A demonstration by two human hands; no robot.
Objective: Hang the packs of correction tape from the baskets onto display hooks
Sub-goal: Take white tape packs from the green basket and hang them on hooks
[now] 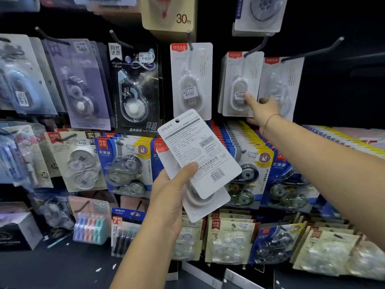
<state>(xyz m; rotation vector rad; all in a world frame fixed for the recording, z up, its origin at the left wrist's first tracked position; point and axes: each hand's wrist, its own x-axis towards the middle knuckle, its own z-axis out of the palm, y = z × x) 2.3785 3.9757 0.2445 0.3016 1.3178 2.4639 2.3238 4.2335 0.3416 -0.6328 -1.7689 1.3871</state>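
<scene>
My left hand (168, 190) grips a small stack of white correction tape packs (200, 155), the top one turned back side out with its barcode showing. My right hand (261, 110) reaches up to the white packs (239, 84) hanging on a black display hook (258, 45); its thumb touches the front pack's blister and its fingers curl under the pack's lower edge. More white packs hang on the hook to the left (190, 80) and on the hook to the right (280, 84), which sticks out long and bare at its tip (325, 49).
The dark pegboard wall is crowded with hanging stationery: a black pack (136, 88), purple packs (81, 84), blue multi-packs (127, 163) and beige packs (231, 240) lower down. A beige 30m pack (168, 15) hangs above. No basket is in view.
</scene>
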